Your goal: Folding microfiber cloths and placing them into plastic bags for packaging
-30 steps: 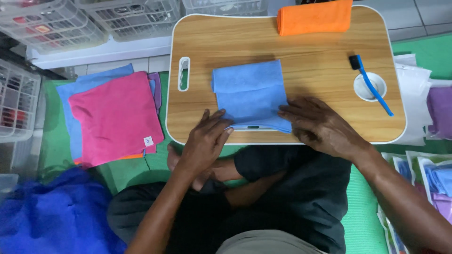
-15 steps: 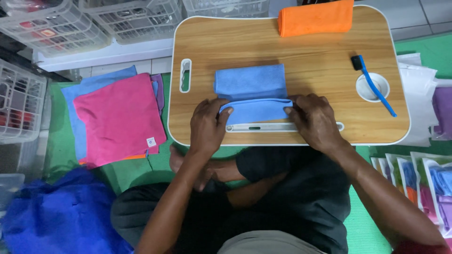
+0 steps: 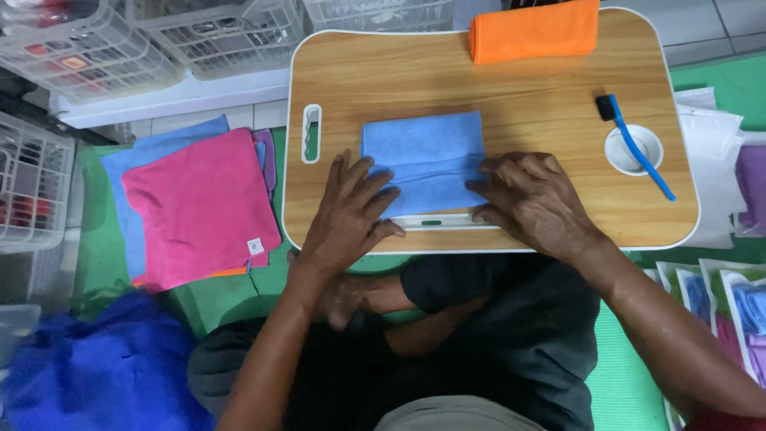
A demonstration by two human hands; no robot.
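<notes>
Both hands have slid outward since a moment ago, and the fold they were lifting now lies flat. The left hand (image 3: 351, 211) rests on the left bottom corner of the blue cloth (image 3: 424, 160), fingers (image 3: 369, 174) spread open and flat, gripping nothing. The right hand (image 3: 533, 199) presses the right bottom corner, fingers bent a little but open too. That cloth lies folded in the middle of the wooden worktop (image 3: 511, 88), and the hands hide its lower corners.

An orange cloth (image 3: 535, 32) sits at the far edge, its top cut off by the picture. A small white cup (image 3: 633, 149) with a blue brush (image 3: 634, 145) across it stands to the right. On the floor to the left lies a pink cloth (image 3: 199, 207) covering other cloths, so only their edges show. White baskets (image 3: 215, 36) stand behind, with things inside too hard to make out.
</notes>
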